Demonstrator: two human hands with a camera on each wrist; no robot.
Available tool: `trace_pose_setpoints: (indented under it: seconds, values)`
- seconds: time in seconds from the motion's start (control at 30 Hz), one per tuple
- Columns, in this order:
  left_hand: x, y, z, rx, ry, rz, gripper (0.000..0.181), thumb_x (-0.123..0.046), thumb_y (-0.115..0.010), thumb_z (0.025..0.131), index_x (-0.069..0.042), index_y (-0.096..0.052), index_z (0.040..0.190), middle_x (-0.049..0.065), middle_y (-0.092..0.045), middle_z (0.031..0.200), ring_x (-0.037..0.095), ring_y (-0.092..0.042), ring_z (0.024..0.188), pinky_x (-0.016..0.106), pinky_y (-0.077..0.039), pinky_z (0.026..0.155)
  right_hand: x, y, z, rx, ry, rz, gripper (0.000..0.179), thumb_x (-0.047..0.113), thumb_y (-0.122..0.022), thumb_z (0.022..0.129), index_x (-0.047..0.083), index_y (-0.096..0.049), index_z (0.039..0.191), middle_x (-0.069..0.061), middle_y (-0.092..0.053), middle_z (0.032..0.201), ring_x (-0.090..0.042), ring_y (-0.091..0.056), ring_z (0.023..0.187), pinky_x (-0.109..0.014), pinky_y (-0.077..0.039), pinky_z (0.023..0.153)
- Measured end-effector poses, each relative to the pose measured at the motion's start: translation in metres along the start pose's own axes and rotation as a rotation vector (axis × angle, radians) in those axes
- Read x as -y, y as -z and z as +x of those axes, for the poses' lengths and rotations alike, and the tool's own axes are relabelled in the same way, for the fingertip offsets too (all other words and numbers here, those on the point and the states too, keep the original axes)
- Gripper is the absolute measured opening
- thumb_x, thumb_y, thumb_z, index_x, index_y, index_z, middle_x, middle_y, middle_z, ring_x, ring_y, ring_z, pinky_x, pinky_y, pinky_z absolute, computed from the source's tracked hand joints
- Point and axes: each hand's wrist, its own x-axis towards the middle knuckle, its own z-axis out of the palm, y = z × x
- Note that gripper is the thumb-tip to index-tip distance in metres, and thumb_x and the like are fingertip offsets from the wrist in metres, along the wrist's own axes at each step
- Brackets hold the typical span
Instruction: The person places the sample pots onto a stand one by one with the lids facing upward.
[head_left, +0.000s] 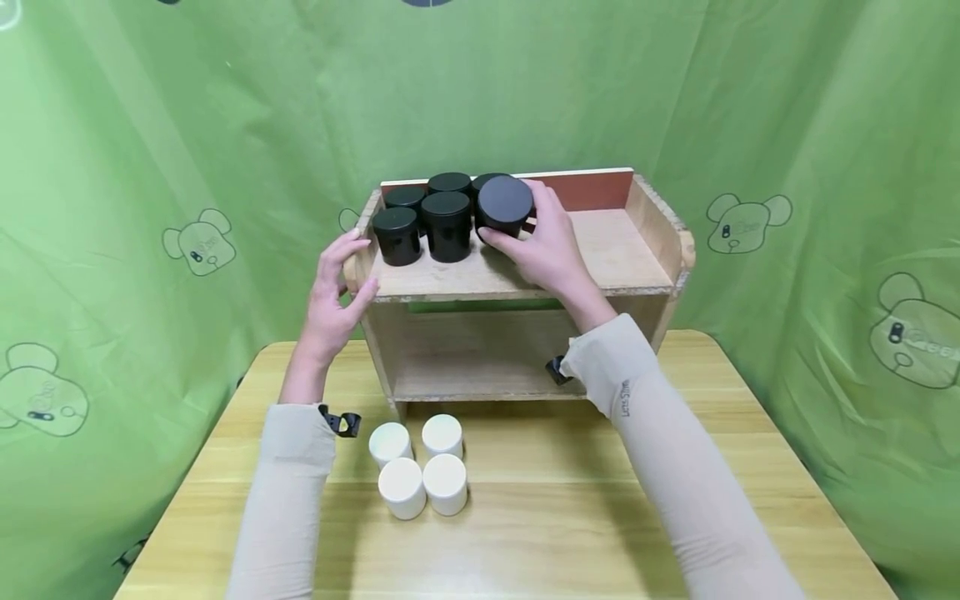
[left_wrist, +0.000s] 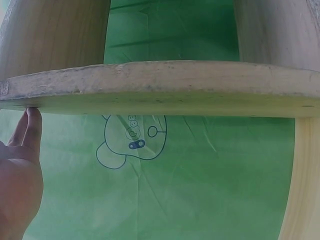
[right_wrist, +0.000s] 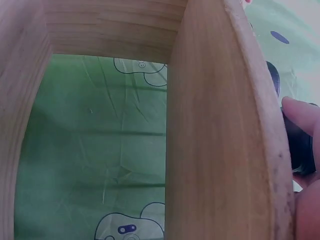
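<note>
My right hand [head_left: 551, 250] grips a black lidded jar [head_left: 506, 200] between thumb and fingers, over the upper board of a small wooden shelf [head_left: 525, 292]. The jar is tilted, its lid facing the head camera. In the right wrist view, the hand [right_wrist: 305, 200] and part of the dark jar [right_wrist: 299, 147] show at the right edge, beyond the shelf board. Several other black jars [head_left: 448, 227] stand grouped at the left of the upper board. My left hand [head_left: 333, 292] touches the shelf's left side; its straight fingers [left_wrist: 34, 127] meet the panel in the left wrist view.
Several white lidded jars [head_left: 402, 487] stand in a cluster on the wooden table [head_left: 540, 533], in front of the shelf's left half. The shelf has a lower board [head_left: 480, 358] and raised side panels [head_left: 663, 225]. A green curtain [head_left: 225, 108] surrounds the table.
</note>
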Motion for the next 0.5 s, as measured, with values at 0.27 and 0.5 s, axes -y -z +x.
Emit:
trace_pose_setpoints:
  seconds: [0.27, 0.5]
  values:
    - [0.015, 0.000, 0.001, -0.003, -0.010, -0.004, 0.053, -0.003, -0.063, 0.098, -0.009, -0.047, 0.148, 0.006, -0.032, 0.166, 0.027, -0.036, 0.149, 0.050, -0.052, 0.104, -0.005, -0.003, -0.001, 0.018, -0.012, 0.003, 0.072, 0.026, -0.087, 0.083, 0.007, -0.052, 0.143, -0.012, -0.057, 0.139, -0.025, -0.057, 0.127, -0.040, -0.052, 0.107]
    - [0.004, 0.001, 0.000, 0.000, 0.003, 0.003, 0.053, -0.001, -0.062, 0.098, -0.006, -0.046, 0.148, 0.010, -0.032, 0.166, 0.028, -0.036, 0.149, 0.036, -0.050, 0.092, -0.008, -0.004, 0.000, 0.043, -0.044, 0.002, 0.073, 0.028, -0.086, 0.084, 0.007, -0.049, 0.143, -0.012, -0.060, 0.139, -0.027, -0.059, 0.125, -0.041, -0.052, 0.107]
